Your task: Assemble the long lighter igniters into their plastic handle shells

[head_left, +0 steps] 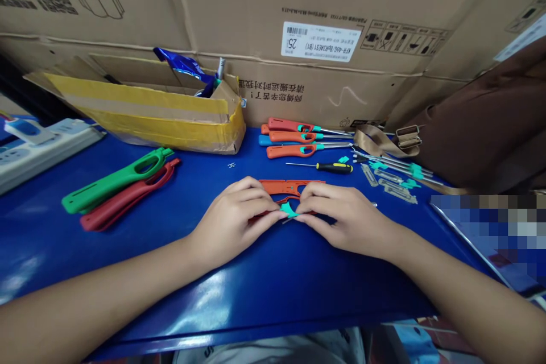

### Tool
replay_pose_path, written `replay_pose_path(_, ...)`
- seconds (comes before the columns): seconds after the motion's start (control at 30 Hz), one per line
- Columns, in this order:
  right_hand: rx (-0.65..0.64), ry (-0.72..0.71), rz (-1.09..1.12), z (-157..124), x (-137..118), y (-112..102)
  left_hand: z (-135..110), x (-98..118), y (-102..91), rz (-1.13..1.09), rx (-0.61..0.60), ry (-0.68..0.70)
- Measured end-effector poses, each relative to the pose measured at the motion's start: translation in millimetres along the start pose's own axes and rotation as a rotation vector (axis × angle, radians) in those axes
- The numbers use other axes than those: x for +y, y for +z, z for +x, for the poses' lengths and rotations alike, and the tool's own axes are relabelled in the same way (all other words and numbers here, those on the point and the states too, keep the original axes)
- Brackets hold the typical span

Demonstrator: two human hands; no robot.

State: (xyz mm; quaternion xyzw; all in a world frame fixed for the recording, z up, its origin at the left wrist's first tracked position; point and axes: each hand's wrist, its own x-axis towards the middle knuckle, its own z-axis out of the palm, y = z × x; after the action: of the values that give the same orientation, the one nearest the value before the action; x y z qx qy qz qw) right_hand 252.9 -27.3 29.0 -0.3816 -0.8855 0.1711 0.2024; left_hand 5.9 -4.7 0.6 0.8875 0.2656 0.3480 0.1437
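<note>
Between the fingertips of both hands is a small teal trigger piece [289, 211] with a thin metal strip under it. My left hand [243, 213] pinches its left side, and my right hand [345, 216] pinches the right side. Right behind the fingers lies an orange-red lighter casing half [279, 186], its inner side showing. Another red casing part shows partly below it, mostly hidden by my hands. Farther back rest several orange lighters [290, 151] with teal triggers and metal tubes. A black and yellow screwdriver [335, 168] lies just beyond my right hand.
Green [106, 187] and red [111, 210] lighter casings lie at left, near a white power strip [51, 145]. A yellow-taped box [170, 119] stands behind. Clear fuel tanks [396, 190], metal rods, teal parts and a brown strap [371, 141] are at right. Small white pieces [231, 165] lie mid-table.
</note>
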Motion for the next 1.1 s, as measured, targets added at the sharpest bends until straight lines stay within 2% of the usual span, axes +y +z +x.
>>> replay_pose_path(0.13, 0.045, 0.037, -0.074, -1, 11, -7, 1, 1, -1.0, 0.038, -0.008, -0.062)
replay_pose_path(0.3, 0.002, 0.057, -0.131, -2, 24, -16, 0, -3, -4.1, 0.087, -0.108, -0.100)
replay_pose_path(0.43, -0.031, 0.055, -0.122, -3, 24, -15, -1, -5, -4.3, 0.093, -0.157, -0.126)
replay_pose_path(0.63, 0.018, 0.047, -0.081, -2, 31, -11, 0, -3, -3.7, 0.117, -0.172, -0.135)
replay_pose_path(0.93, -0.013, 0.056, -0.037, -2, 35, -19, -1, -4, -6.8, 0.133, -0.198, -0.098)
replay_pose_path(1.1, -0.080, 0.038, 0.017, -1, 34, -16, 0, -4, -6.0, 0.123, -0.204, -0.084)
